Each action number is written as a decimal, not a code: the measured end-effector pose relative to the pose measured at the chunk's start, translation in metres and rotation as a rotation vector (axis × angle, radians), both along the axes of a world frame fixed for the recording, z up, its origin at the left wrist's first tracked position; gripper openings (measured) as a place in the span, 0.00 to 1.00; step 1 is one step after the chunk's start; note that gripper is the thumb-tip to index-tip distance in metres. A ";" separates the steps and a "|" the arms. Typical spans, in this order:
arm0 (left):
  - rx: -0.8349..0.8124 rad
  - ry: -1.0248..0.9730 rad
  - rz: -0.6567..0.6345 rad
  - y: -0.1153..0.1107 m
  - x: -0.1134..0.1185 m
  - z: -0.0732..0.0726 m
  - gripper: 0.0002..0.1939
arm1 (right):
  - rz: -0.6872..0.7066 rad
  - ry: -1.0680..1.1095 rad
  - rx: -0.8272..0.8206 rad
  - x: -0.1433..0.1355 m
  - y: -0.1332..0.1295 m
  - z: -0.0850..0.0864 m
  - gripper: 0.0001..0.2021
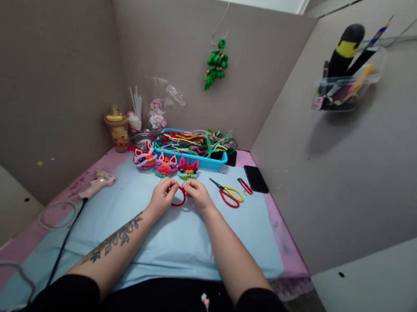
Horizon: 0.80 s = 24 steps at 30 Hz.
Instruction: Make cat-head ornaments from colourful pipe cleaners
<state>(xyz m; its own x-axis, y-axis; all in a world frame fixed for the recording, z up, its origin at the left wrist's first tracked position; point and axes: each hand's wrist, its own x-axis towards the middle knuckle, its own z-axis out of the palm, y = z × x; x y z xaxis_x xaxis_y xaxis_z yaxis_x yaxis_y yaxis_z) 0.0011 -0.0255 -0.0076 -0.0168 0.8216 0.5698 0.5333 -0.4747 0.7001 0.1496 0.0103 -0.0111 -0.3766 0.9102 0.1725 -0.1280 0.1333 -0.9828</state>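
Observation:
Both hands meet over the middle of the desk, pinching a red pipe cleaner [182, 202] that curves into a loop below the fingers. My left hand [164, 193] is closed on one side of it. On the other side my right hand [196, 194] grips it with thumb and forefinger. Just beyond them sit three colourful fuzzy animal heads: a pink and white one [144, 159], a pink one with a horn [166, 165] and a red and green one [188, 169]. Yellow and red handled scissors [231, 194] lie right of my right hand, blades partly apart.
A blue tray [207, 163] full of pipe cleaners stands at the back. A black phone [255, 179] and a red cutter [245, 186] lie right. A pink glue gun [98, 184] with its cord lies left, near a cup [117, 133]. Partition walls enclose the desk.

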 end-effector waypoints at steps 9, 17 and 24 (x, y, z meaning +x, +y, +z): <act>0.050 -0.001 -0.068 -0.005 0.001 0.006 0.09 | 0.219 0.101 -0.224 0.002 -0.003 0.004 0.15; 0.077 0.021 -0.066 -0.003 0.001 0.004 0.07 | 0.201 0.076 -0.224 0.000 -0.003 -0.001 0.16; 0.059 0.031 -0.040 -0.003 0.002 0.003 0.07 | 0.100 -0.089 0.021 0.000 -0.002 -0.002 0.13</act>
